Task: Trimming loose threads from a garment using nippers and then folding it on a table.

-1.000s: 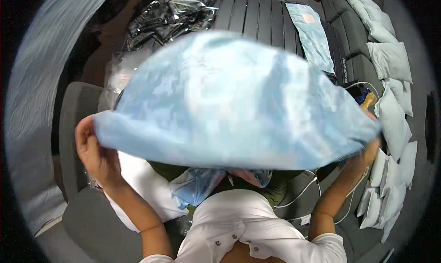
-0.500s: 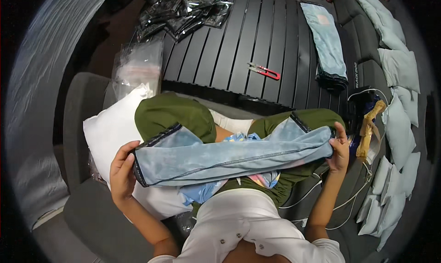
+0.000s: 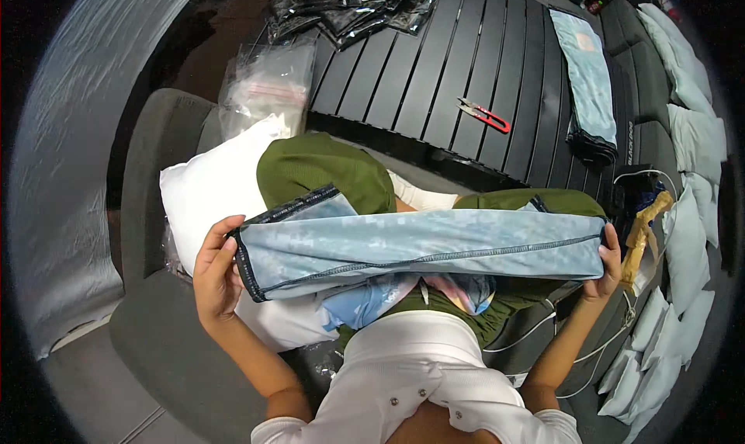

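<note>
The person is sitting with a light blue fabric piece [image 3: 419, 238] stretching crosswise above the lap, in front of the green trousers [image 3: 322, 168]. The left hand [image 3: 217, 269] is grasping the end with the black trim [image 3: 247, 265], its thumb pressing the near face, while the right hand [image 3: 607, 265] is pinching the opposite end, fingers curling at the edge. A dark seam [image 3: 466, 254] is running lengthwise and slanting up toward the right; a second black-trimmed edge is showing behind, over the left knee. Holding this well is probably depending on light, even tension: the cloth is looking soft, so one hand pulling harder would likely be skewing the seam. Pinching right at the corners should be helping the layers lie flat and the edges line up. A patterned cloth [image 3: 361, 303] is lying in the lap just below, so care is needed against catching it too. Red-handled snips [image 3: 485, 116] are resting on the slatted table [image 3: 388, 79], well apart from both hands.
</note>
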Action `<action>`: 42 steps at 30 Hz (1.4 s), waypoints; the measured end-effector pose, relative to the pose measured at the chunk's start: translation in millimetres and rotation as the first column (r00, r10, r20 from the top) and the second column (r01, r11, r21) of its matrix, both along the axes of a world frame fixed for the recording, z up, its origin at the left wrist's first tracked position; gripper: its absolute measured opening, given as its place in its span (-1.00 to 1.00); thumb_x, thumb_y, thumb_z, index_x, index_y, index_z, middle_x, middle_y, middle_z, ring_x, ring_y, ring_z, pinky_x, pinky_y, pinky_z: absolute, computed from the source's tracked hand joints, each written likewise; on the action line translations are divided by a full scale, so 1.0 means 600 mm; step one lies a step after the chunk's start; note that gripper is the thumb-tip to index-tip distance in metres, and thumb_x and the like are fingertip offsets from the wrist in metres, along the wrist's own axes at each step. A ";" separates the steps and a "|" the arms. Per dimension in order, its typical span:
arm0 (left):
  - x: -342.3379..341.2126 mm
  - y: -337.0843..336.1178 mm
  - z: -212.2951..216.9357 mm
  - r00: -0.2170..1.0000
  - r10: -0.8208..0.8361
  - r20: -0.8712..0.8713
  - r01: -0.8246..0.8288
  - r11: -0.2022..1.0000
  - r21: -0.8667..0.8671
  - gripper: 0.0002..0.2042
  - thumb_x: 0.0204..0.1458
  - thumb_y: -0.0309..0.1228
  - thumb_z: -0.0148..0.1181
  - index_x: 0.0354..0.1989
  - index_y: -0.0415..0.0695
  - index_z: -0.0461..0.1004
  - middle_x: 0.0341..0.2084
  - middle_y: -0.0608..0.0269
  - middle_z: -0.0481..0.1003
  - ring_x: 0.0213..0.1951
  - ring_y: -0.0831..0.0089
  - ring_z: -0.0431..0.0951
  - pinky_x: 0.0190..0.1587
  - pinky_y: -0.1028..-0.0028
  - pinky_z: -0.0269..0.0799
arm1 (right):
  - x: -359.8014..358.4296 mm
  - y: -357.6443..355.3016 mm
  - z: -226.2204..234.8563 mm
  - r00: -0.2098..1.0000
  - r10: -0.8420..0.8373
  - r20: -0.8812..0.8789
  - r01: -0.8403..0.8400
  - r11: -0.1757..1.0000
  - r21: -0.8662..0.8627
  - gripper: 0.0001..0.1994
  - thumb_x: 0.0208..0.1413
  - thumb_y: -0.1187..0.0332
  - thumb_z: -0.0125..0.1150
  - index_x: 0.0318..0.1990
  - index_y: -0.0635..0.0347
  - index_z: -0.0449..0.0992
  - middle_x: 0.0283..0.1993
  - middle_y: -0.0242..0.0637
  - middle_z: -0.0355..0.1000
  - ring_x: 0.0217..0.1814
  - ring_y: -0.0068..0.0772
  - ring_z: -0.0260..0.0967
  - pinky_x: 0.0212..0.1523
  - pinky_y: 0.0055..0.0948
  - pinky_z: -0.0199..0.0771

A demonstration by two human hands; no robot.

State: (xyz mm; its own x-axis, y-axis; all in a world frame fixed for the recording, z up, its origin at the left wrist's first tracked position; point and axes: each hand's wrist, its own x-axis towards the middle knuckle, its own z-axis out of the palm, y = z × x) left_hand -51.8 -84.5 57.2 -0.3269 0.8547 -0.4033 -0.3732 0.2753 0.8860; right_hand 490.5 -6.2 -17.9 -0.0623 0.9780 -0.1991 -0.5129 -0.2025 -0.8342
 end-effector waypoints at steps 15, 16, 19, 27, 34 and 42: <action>0.023 -0.015 -0.042 1.000 0.013 0.026 -0.013 1.000 -0.027 -0.66 0.01 -0.49 -0.05 -0.01 -0.23 0.20 -0.37 0.24 0.41 -0.39 0.60 0.44 -0.35 0.67 0.36 | 0.034 -0.040 0.036 0.948 -0.074 0.311 0.065 0.997 0.038 -0.46 -0.27 0.51 0.02 0.03 0.36 0.26 0.02 -0.10 0.27 0.04 -0.27 0.23 0.11 -0.34 0.14; 0.001 -0.037 -0.052 0.999 0.036 0.016 -0.036 0.998 0.050 -0.66 0.00 -0.51 -0.07 0.00 -0.22 0.20 -0.30 0.21 0.41 -0.34 0.50 0.44 -0.25 0.55 0.37 | 0.068 -0.061 0.032 0.966 -0.109 0.236 0.073 0.985 0.154 -0.47 -0.27 0.50 0.01 0.02 0.32 0.27 0.02 -0.09 0.27 0.05 -0.24 0.23 0.11 -0.28 0.14; 0.041 -0.020 -0.019 0.971 -0.056 0.231 -0.044 0.912 0.407 -0.58 -0.05 -0.55 -0.08 0.06 -0.03 0.15 -0.16 0.11 0.34 -0.14 0.33 0.36 -0.08 0.32 0.31 | 0.073 -0.080 0.073 0.995 -0.057 0.081 0.020 0.917 0.398 -0.47 -0.24 0.41 -0.05 0.04 0.28 0.27 0.05 -0.07 0.24 0.06 -0.17 0.22 0.12 -0.18 0.13; 0.142 0.034 -0.133 0.632 -0.058 0.773 -0.101 0.982 0.157 -0.71 0.03 -0.62 -0.20 -0.06 -0.07 0.22 -0.38 0.15 0.43 -0.54 0.45 0.47 -0.47 0.50 0.48 | 0.006 -0.037 0.089 0.391 0.032 0.920 0.152 0.984 -0.099 -0.66 -0.01 0.43 0.01 -0.03 0.34 0.32 -0.01 -0.25 0.29 0.04 -0.46 0.19 0.08 -0.54 0.04; 0.177 0.053 -0.137 0.677 -0.157 0.719 0.044 0.984 0.174 -0.77 0.09 -0.53 -0.28 -0.07 -0.06 0.17 -0.77 0.15 0.31 -0.79 0.37 0.36 -0.75 0.45 0.38 | -0.184 -0.011 0.125 0.251 -0.329 0.911 0.025 0.942 0.333 -0.85 0.06 0.43 -0.08 -0.39 0.33 0.41 -0.38 -0.33 0.34 -0.31 -0.57 0.26 -0.25 -0.61 0.23; 0.184 0.050 -0.082 0.854 -0.329 0.403 0.338 0.940 0.051 -0.75 0.06 -0.53 -0.18 -0.06 -0.24 0.19 -0.65 0.20 0.39 -0.85 0.48 0.29 -0.82 0.59 0.20 | -0.429 -0.030 0.031 0.151 0.472 0.869 -0.786 0.590 -0.183 -0.49 -0.19 -0.05 0.18 -0.31 0.29 0.39 -0.55 -0.15 0.40 -0.55 -0.16 0.39 -0.52 -0.33 0.38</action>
